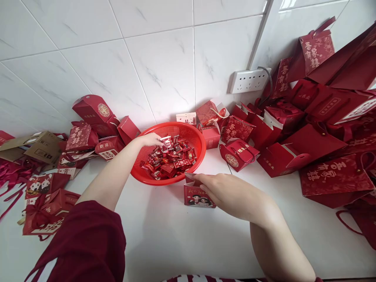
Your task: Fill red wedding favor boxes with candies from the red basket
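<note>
Over the left part of a red plastic basket point(202, 156), my left hand point(153, 140) pinches a small red and white wrapped candy point(167, 143). Several more red-wrapped candies point(169, 169) lie loose in the basket below it. In front of the basket a small red candy box point(196, 199) with a cartoon couple printed on it stands upright with its top flaps open. My right hand point(219, 188) grips this box from its right side, fingers across the top; part of the box is hidden behind the hand.
Red gift boxes and bags are piled along the right, including a box with a rope handle point(239, 154). More boxes point(82, 137) and a brown carton point(35, 149) lie at the left. A power strip point(249, 81) is mounted on the tiled wall point(164, 51) behind the white table point(167, 239).
</note>
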